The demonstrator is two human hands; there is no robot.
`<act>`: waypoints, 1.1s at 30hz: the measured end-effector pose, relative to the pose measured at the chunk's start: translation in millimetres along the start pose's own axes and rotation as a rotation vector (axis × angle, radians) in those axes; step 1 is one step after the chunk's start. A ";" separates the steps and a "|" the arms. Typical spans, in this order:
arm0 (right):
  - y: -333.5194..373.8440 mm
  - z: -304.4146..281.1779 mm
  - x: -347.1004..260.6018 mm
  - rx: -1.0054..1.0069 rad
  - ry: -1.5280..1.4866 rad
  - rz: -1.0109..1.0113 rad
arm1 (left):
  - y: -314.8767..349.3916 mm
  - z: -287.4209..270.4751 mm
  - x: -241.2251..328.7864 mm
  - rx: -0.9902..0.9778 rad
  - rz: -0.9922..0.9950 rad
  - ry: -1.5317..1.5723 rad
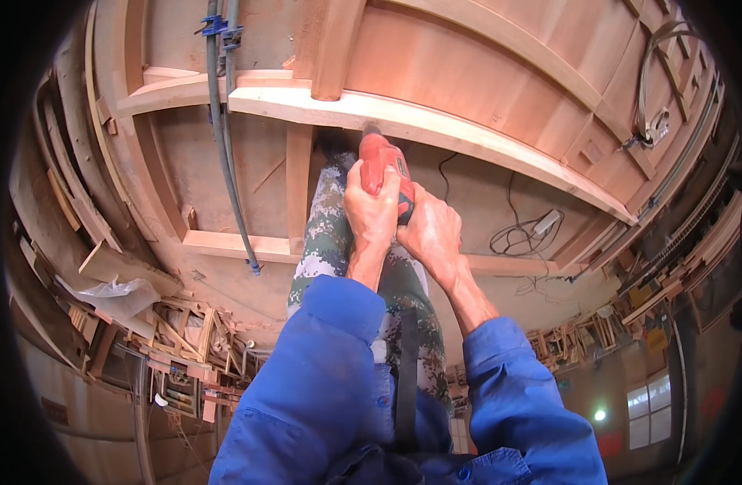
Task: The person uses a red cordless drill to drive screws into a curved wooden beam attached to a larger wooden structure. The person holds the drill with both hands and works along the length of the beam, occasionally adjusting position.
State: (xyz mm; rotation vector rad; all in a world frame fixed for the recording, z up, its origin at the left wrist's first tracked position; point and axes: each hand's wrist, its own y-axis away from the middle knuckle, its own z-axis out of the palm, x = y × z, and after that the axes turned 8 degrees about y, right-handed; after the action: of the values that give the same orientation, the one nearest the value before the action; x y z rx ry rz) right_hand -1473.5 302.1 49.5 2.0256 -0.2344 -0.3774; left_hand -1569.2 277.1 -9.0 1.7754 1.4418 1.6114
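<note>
Both my hands hold a red power drill in front of me. My left hand is wrapped round the drill's body on its left side. Behind it, on the right, my right hand grips the rear of the tool, where a dark part shows. The drill's nose meets the near edge of a pale wooden beam; its tip is dark and blurred there, so I cannot make out the bit. This beam runs crosswise along the front of a large wooden panel.
Blue-ended clamp bars cross the frame at left. Below the beam, a coiled cable with a white power strip lies on the floor. More cable hangs at the upper right. Timber pieces and plastic sheeting sit at lower left.
</note>
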 end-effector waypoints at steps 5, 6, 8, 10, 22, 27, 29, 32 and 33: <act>-4.0 -0.8 8.0 0.052 0.017 -0.060 | 1.3 2.5 -14.2 0.018 0.086 -0.011; -3.0 -0.3 7.3 0.046 0.024 -0.065 | 1.2 1.4 -13.8 0.024 0.053 0.023; -1.7 2.3 6.7 0.035 0.038 -0.072 | 14.1 -0.5 18.8 0.001 -0.170 0.201; -5.9 3.3 7.5 0.067 0.035 -0.086 | 3.8 1.4 3.5 -0.004 -0.075 0.143; -10.1 6.5 9.5 0.068 0.053 -0.099 | 2.1 -0.6 1.5 -0.020 -0.108 0.134; -11.2 6.7 10.0 0.049 0.105 -0.110 | 1.7 -2.0 -2.7 0.007 -0.104 0.151; -13.3 5.6 10.7 0.048 0.110 -0.124 | 3.3 0.0 4.8 0.023 -0.146 0.192; -17.1 5.0 8.6 0.030 0.118 -0.102 | -1.7 0.8 2.8 0.025 -0.112 0.163; -17.0 5.6 8.5 0.033 0.111 -0.106 | -3.5 0.3 -3.4 0.030 -0.073 0.139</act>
State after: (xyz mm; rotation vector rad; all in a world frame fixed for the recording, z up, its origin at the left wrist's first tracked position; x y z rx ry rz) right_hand -1467.6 302.6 30.6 2.0895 -0.0646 -0.3273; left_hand -1569.9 275.9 -13.7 1.6346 1.5810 1.7139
